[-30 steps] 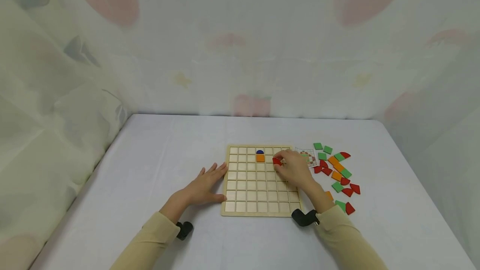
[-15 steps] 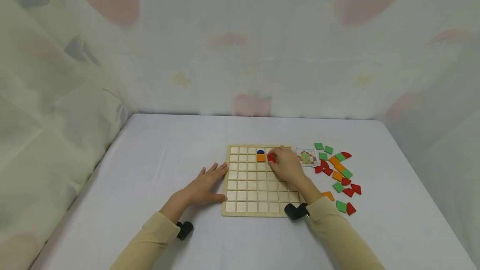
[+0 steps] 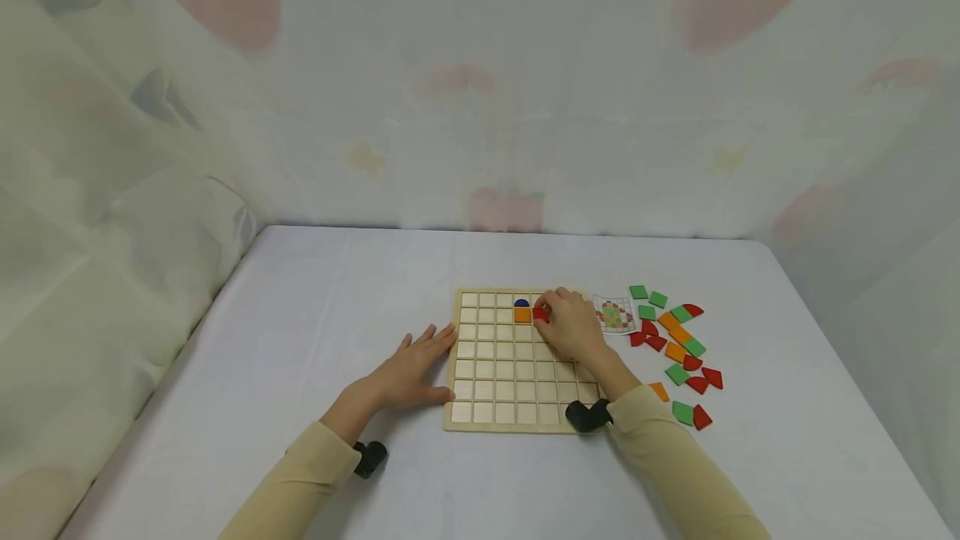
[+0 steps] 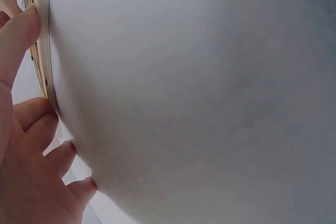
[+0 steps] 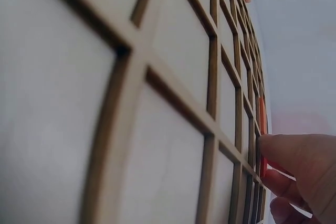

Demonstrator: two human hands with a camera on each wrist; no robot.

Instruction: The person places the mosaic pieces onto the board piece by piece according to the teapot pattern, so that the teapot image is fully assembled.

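A wooden grid board (image 3: 480,428) lies on the white table. My right hand (image 3: 572,327) is over its upper right part and pinches a red tile (image 3: 539,315) between thumb and fingers. The tile sits at a cell just right of an orange square tile (image 3: 522,315); fingers cover part of it. Above the orange tile is a blue rounded tile (image 3: 522,303). In the right wrist view the red tile (image 5: 263,168) shows under the fingertips at the grid. My left hand (image 3: 408,372) is spread, its thumb and fingers touching the board's left edge (image 4: 44,40).
Right of the board lies a printed pattern card (image 3: 617,317). Beyond it are scattered loose tiles: several green squares (image 3: 638,292), orange squares (image 3: 676,352) and red curved pieces (image 3: 713,377). A patterned curtain (image 3: 480,107) hangs behind the table.
My right hand has moved left across the board with the red tile, to the cell beside the orange tile, uncovering the card. My left hand has stayed at the edge.
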